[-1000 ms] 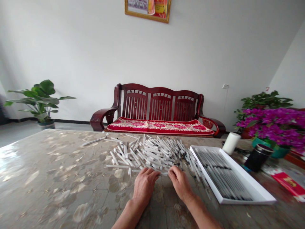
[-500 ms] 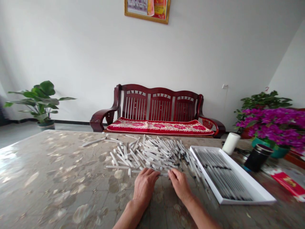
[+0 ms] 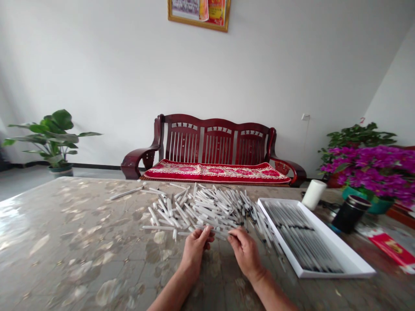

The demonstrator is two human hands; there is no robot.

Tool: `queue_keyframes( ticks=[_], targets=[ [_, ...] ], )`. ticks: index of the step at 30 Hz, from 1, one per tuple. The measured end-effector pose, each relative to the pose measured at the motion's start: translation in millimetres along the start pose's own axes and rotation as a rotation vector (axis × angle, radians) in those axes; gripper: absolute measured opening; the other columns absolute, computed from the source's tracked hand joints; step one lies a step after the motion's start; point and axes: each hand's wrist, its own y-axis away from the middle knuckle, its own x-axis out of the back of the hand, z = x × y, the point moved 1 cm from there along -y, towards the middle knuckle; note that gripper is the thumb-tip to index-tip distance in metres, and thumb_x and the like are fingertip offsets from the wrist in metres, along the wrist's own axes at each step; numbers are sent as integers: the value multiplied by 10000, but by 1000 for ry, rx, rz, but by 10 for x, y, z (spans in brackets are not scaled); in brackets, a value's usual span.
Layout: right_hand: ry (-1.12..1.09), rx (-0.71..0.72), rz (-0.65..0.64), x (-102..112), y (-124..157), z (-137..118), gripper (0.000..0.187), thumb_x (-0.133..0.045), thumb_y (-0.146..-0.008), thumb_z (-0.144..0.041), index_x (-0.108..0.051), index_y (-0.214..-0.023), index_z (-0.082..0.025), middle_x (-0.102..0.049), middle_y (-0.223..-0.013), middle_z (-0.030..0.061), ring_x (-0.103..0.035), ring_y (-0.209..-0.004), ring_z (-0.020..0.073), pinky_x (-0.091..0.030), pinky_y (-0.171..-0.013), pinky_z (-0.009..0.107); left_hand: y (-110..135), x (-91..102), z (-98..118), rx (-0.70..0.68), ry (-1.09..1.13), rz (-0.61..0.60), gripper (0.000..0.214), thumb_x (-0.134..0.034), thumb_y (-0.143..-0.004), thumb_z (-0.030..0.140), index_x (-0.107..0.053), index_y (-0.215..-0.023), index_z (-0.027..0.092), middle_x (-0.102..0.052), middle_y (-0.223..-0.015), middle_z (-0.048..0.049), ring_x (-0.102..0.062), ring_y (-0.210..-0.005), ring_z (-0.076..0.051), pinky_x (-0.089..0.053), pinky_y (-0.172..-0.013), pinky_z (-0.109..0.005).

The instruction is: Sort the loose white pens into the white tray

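Note:
A loose heap of white and clear pens (image 3: 210,205) lies on the table in front of me, some with dark tips. At its near edge, my left hand (image 3: 196,246) is closed, thumb on top, in a pinch on one end of a pale pen (image 3: 221,234). The fingers of my right hand (image 3: 244,248) close at the other end of that pen, palm turned down. Pens behind it make its exact outline hard to separate. To the right, a shallow white box (image 3: 352,259) holds clear pens with dark tips, laid side by side in rows.
Several pens (image 3: 270,233) lie between the heap and the box. Past the box stand a white cylinder (image 3: 314,195), a black cup (image 3: 352,214) and purple flowers (image 3: 372,166) in a teal pot. A red packet (image 3: 394,249) lies at right. A wooden bench (image 3: 218,144) stands beyond the table.
My left hand has turned so its thumb comes up on top, and its fingers curl under. My right hand has shifted only slightly. The heap and the box look the same.

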Motion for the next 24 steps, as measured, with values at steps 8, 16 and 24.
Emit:
queue_keyframes(
  ticks=[8, 16, 24],
  targets=[
    [-102, -221, -101, -57, 1, 1, 435, -385, -951, -536, -598, -708, -246, -624, -614, 16, -596, -579, 186, -425, -530, 273, 5, 9, 6, 56, 73, 25, 483, -808, -537, 571, -720, -703, 126, -683, -595, -38, -593, -542, -131, -433, -489, -224],
    [16, -182, -87, -76, -9, 16, 438, -355, -966, -484, -547, -649, -251, -582, -553, 5, -562, -537, 179, -379, -525, 274, -15, 12, -14, 71, 100, -8, 491, -832, -498, 576, -700, -654, 129, -669, -556, -29, -570, -509, -120, -422, -469, -221],
    [8, -161, -82, -53, -13, -50, 373, -441, -929, -505, -570, -703, -238, -617, -612, 6, -577, -577, 171, -392, -534, 252, 7, 13, 15, 78, 83, 18, 463, -817, -522, 562, -695, -647, 133, -682, -587, -35, -576, -517, -123, -422, -484, -228]
  ],
)
